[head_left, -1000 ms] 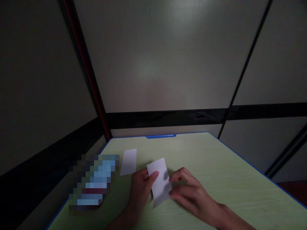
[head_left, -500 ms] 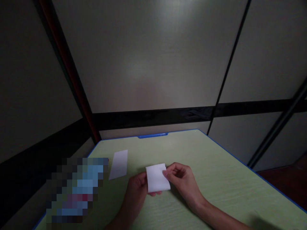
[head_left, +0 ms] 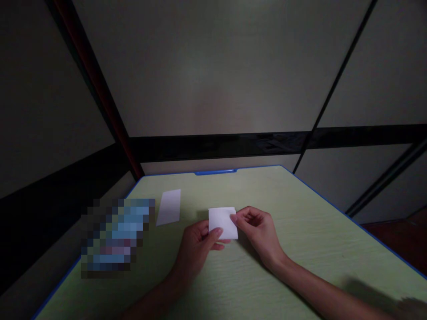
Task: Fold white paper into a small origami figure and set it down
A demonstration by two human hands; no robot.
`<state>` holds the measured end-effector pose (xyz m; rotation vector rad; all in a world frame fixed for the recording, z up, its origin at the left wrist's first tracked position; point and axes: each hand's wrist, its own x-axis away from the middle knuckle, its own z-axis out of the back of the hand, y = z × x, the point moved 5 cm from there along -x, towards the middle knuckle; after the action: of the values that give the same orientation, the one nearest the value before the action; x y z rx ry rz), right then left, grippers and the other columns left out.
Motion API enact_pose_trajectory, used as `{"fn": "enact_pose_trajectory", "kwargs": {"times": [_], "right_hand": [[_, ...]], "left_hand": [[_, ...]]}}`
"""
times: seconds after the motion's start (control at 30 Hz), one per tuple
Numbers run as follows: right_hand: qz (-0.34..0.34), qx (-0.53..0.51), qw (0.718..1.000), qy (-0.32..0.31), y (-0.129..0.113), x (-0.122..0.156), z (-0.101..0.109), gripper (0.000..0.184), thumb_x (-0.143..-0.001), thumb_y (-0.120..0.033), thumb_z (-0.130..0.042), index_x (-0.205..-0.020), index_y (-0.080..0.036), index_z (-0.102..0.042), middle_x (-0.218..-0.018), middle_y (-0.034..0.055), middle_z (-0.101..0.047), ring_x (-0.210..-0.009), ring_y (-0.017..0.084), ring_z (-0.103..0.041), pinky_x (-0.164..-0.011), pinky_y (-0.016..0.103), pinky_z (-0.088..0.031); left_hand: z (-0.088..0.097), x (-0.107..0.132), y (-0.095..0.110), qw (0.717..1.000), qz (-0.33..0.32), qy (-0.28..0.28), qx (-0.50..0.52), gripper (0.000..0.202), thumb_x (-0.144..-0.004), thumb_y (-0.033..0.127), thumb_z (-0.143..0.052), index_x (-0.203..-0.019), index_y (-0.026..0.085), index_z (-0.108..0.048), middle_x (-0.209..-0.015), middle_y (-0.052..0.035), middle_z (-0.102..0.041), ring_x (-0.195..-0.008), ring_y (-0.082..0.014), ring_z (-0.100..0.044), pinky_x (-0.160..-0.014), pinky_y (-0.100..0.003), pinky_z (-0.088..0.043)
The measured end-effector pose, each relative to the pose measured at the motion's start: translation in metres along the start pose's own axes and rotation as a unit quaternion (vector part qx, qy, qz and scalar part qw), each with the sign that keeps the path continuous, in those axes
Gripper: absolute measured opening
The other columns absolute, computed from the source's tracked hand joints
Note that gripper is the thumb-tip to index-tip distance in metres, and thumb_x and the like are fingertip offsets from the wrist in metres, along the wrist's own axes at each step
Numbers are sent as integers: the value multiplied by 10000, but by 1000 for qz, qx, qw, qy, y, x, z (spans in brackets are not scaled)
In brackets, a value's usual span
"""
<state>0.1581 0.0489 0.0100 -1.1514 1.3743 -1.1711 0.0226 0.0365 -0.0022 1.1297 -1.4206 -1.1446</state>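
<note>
A small white piece of paper (head_left: 223, 222), which looks folded, is held between both hands above the table. My left hand (head_left: 196, 246) grips its lower left part, thumb on the front and fingers behind and beneath it. My right hand (head_left: 258, 231) pinches the upper right edge between thumb and index finger, the other fingers curled. A second white sheet of paper (head_left: 169, 207) lies flat on the table, to the left of and beyond my left hand.
The light green table (head_left: 300, 231) has a blue rim and a blue handle (head_left: 215, 172) at its far edge. A pixelated bluish item (head_left: 120, 235) lies on the left side. Pale panels (head_left: 213, 80) with dark strips stand just behind the table.
My left thumb has come over onto the front of the paper. The right hand keeps its pinch. The camera view has tilted down a little, so the table sits higher in the picture.
</note>
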Motion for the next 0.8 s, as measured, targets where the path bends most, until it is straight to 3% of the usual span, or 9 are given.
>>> {"fn": "enact_pose_trajectory", "kwargs": {"times": [0.37,0.57,0.8], "right_hand": [[-21,-74,997,-22,3,-1,-3,205,-541,-281,-692,-550,-133,-551,-505,-31,-541,-472,61,-457,-467,188,-355],[-41,-135,989,-39,10,-3,-4,234,-520,-234,-720,-686,-141,-585,-516,-42,-575,-462,49,-467,-472,176,-351],[-113,-227,959,-126,15,-7,-10,180,-503,-222,-728,-656,-164,-653,-573,-27,-622,-543,63,-534,-541,183,-401]], "left_hand": [[2,-1,1,1000,3,24,0,170,-602,240,-619,-715,116,-645,-642,-41,-684,-520,-161,-624,-485,-230,-480],[3,-2,-2,1000,4,22,1,186,-614,228,-616,-756,113,-648,-652,-43,-688,-534,-161,-631,-484,-218,-483],[1,0,-1,1000,11,5,12,178,-616,231,-621,-733,99,-647,-618,-50,-685,-523,-154,-632,-471,-196,-479]]}}
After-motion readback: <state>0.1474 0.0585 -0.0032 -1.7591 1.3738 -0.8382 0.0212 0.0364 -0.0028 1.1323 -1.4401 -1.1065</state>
